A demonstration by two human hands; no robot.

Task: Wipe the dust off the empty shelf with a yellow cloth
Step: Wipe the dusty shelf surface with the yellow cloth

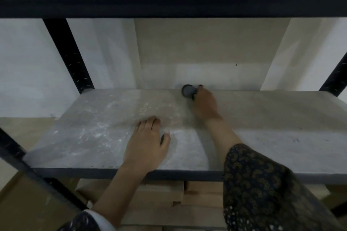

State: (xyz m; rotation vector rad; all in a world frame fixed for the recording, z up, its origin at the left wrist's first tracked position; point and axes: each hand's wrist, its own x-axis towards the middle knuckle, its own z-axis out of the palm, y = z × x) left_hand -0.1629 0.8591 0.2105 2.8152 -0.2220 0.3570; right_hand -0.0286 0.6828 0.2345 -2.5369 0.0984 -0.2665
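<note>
Nearest me, stacked wooden blocks (169,199) sit below the shelf's front edge, between my two forearms, and a dark patterned sleeve (259,189) covers my right arm. Moving up, my left hand (146,144) lies flat on the shelf (281,118), palm down, fingers (150,122) spread and released, gripping nothing. Around it and off to the left the board shows pale dust (97,133) in streaks and specks; the right half looks cleaner. Further in, my right hand (204,103) reaches to the far edge by the wall, fingers clenched on a small dark round object (188,91), too blurred to identify. I can't spot the yellow cloth anywhere in this view. Black uprights (67,52) frame the left side, with a dark shelf overhead.
</note>
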